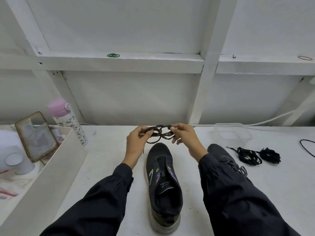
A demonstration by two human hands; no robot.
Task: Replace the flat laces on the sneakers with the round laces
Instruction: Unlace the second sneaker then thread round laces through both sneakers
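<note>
We pinch a coiled lace [161, 133] between left hand [138, 140] and right hand [185, 135], just above the laceless sneaker [162, 176] on the desk [109, 159]. Likely light, limp, tangle-prone; best held near a stiff tip.

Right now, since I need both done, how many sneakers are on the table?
2: an unlaced sneaker at centre; a laced sneaker right of it, partly hidden under the right sleeve.
</note>
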